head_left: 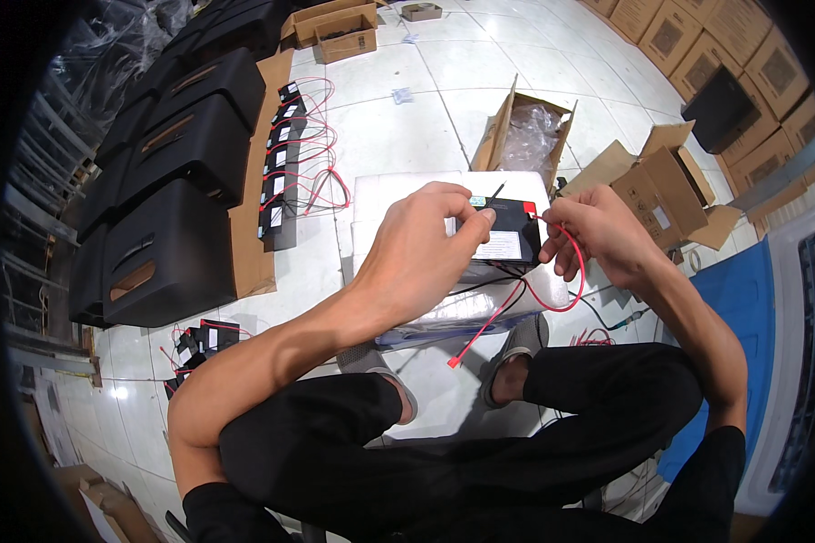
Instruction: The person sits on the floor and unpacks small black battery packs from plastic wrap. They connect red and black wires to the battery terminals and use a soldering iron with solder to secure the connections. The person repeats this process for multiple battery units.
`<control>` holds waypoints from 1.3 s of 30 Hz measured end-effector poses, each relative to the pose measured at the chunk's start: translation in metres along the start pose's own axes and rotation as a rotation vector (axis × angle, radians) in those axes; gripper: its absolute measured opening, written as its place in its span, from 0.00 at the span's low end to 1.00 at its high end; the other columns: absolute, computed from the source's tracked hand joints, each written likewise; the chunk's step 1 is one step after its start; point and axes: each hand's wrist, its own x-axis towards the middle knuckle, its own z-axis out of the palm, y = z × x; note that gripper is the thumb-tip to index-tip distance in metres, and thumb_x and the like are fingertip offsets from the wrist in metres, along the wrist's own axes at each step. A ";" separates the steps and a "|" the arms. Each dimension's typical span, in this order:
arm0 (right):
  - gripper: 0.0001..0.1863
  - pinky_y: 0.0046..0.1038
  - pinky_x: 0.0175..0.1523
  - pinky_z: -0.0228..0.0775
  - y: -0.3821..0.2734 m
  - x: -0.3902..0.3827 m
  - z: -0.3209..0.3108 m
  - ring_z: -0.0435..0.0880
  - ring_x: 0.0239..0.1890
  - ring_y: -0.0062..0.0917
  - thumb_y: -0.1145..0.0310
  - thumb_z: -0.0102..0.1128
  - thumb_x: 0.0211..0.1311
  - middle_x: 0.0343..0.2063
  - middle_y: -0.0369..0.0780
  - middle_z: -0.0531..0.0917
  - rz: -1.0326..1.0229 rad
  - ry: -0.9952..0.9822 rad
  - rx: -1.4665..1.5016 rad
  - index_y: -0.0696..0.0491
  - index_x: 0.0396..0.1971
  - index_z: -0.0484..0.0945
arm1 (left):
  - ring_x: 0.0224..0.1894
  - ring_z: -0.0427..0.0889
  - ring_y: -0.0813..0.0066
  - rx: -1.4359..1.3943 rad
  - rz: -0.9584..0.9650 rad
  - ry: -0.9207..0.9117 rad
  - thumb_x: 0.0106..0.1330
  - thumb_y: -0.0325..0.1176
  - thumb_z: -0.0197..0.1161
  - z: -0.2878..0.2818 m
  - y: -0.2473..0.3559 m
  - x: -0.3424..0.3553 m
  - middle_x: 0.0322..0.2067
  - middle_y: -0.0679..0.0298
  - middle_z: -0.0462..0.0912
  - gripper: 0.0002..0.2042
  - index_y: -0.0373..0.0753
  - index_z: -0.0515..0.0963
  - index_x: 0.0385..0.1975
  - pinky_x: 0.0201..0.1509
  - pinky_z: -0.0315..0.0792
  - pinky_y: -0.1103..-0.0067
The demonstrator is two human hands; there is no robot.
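A black box-shaped battery (522, 226) with a white label and a red terminal (530, 208) rests on a white foam block (380, 190) before me. My left hand (430, 240) bends its fingers and thumb over the battery's left end. Beside the thumb tip juts a thin dark stick-like piece (498, 193), whose kind I cannot tell. At the red terminal, my right hand (598, 231) pinches a red wire (581, 271) near its end. That wire loops down beside the battery. Another red lead with a red connector (454, 362) hangs over the near side, along with black wires.
Several batteries with red wires (281, 163) line up at left beside large black casings (177, 244). More batteries (208, 338) lie near my left arm. Open cardboard boxes (661, 195) stand ahead and right. A blue panel (711, 317) and a green-tipped cable (629, 319) are at right.
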 end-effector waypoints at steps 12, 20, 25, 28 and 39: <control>0.15 0.28 0.27 0.76 0.008 0.001 0.007 0.84 0.20 0.24 0.68 0.60 0.56 0.21 0.48 0.85 -0.359 0.181 -0.399 0.68 0.30 0.82 | 0.45 0.83 0.66 0.011 -0.011 -0.010 0.70 0.41 0.59 0.001 0.001 0.001 0.53 0.47 0.79 0.19 0.28 0.83 0.28 0.47 0.75 0.74; 0.11 0.31 0.33 0.76 0.015 -0.011 0.020 0.86 0.23 0.33 0.73 0.63 0.56 0.22 0.50 0.84 -0.602 0.320 -0.810 0.66 0.35 0.83 | 0.46 0.82 0.66 -0.017 0.016 -0.015 0.70 0.40 0.58 0.001 -0.002 -0.001 0.54 0.47 0.78 0.18 0.28 0.82 0.30 0.45 0.76 0.75; 0.08 0.39 0.34 0.74 0.021 -0.013 0.022 0.83 0.25 0.46 0.74 0.61 0.55 0.22 0.52 0.82 -0.723 0.306 -0.857 0.64 0.30 0.81 | 0.47 0.82 0.62 -0.019 0.035 -0.011 0.70 0.40 0.57 0.001 -0.003 -0.002 0.53 0.46 0.77 0.18 0.29 0.82 0.30 0.49 0.75 0.73; 0.08 0.43 0.33 0.73 0.024 -0.013 0.022 0.81 0.25 0.48 0.73 0.59 0.57 0.22 0.52 0.81 -0.798 0.274 -0.939 0.64 0.29 0.79 | 0.49 0.82 0.60 -0.038 0.025 -0.020 0.69 0.41 0.57 0.001 -0.003 -0.002 0.54 0.46 0.77 0.18 0.29 0.83 0.30 0.51 0.74 0.72; 0.18 0.42 0.29 0.73 0.037 -0.020 0.031 0.81 0.20 0.43 0.68 0.55 0.66 0.21 0.49 0.82 -0.795 0.305 -1.134 0.66 0.49 0.78 | 0.52 0.80 0.60 -0.100 -0.075 -0.069 0.69 0.42 0.57 -0.003 0.001 0.000 0.49 0.48 0.81 0.18 0.31 0.85 0.31 0.58 0.68 0.72</control>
